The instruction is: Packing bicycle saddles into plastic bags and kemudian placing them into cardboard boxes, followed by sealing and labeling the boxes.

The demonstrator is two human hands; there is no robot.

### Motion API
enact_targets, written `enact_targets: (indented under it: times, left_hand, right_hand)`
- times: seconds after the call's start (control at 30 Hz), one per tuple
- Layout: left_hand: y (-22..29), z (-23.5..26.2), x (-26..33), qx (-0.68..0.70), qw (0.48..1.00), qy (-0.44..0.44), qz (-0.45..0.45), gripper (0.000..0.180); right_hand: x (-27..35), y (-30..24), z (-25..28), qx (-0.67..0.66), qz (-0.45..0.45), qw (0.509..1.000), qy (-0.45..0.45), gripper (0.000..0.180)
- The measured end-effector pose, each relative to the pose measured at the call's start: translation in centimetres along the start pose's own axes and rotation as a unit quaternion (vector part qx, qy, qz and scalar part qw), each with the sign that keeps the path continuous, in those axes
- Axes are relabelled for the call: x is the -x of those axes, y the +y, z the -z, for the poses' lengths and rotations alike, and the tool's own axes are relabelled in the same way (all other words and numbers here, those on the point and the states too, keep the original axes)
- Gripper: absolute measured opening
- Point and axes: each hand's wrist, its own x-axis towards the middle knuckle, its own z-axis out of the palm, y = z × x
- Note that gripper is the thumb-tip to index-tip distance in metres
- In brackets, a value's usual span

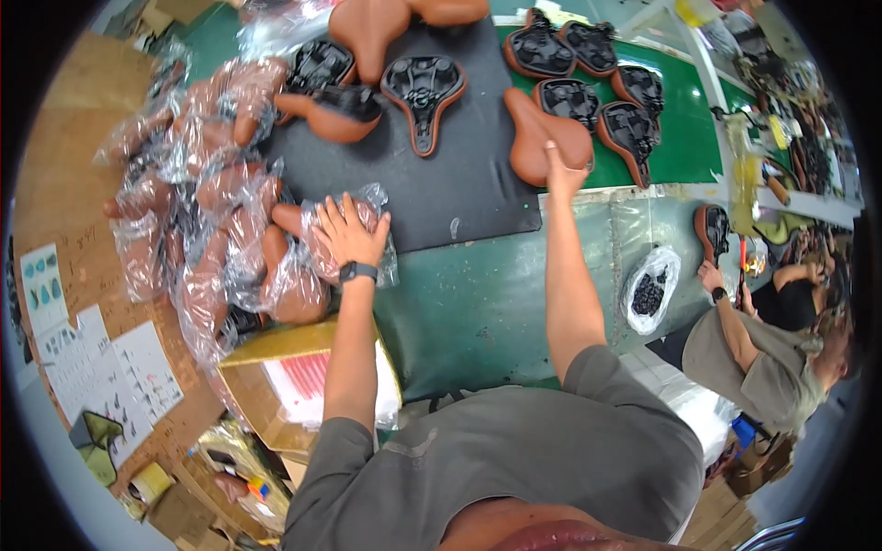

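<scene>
My left hand [347, 231] lies spread on a brown bicycle saddle wrapped in clear plastic [322, 241] at the near edge of a black mat [459, 174]. A black watch sits on that wrist. My right hand [562, 170] grips the near edge of an unwrapped brown saddle [537, 129] lying right side up at the mat's right edge. Another saddle [424, 90] lies upside down in the mat's middle, showing its black underside.
A heap of bagged brown saddles [211, 184] fills the left. Several upturned saddles [597, 83] lie on the green table beyond. A bag of small black parts [649, 292] hangs at right, near a seated person [772, 349]. An open cardboard box [294, 376] stands below left.
</scene>
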Motion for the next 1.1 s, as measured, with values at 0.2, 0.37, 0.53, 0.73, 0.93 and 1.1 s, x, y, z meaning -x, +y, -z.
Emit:
enact_targets:
  times: [0.2, 0.37, 0.53, 0.73, 0.93, 1.1]
  left_hand:
    - [0.1, 0.7, 2.6, 0.008, 0.999, -0.046, -0.012, 0.111]
    - [-1.1, 1.9, 3.7, 0.035, 0.995, -0.086, -0.036, 0.118]
    - [1.1, 7.5, 11.3, 0.038, 0.993, -0.087, -0.071, 0.109]
    - [3.2, 14.9, 25.4, 0.168, 0.964, -0.127, -0.162, 0.085]
    - [1.8, 15.4, 33.0, 0.196, 0.953, -0.194, -0.126, 0.084]
    - [-0.4, 15.1, 36.5, 0.179, 0.965, -0.184, -0.059, 0.088]
  right_hand:
    - [2.9, -4.2, -5.8, -0.288, -0.094, 0.949, 0.089, 0.078]
    - [4.7, -14.1, -11.4, -0.451, -0.118, 0.825, -0.320, 0.081]
    - [-3.5, -10.6, -7.8, 0.222, 0.228, 0.948, 0.022, 0.095]
    - [-6.2, -0.7, 1.7, 0.419, -0.010, 0.908, 0.003, 0.099]
    - [-4.6, -3.6, -2.4, 0.319, -0.030, 0.941, -0.110, 0.084]
    - [-5.2, -8.6, -5.6, 0.229, 0.236, 0.930, -0.167, 0.083]
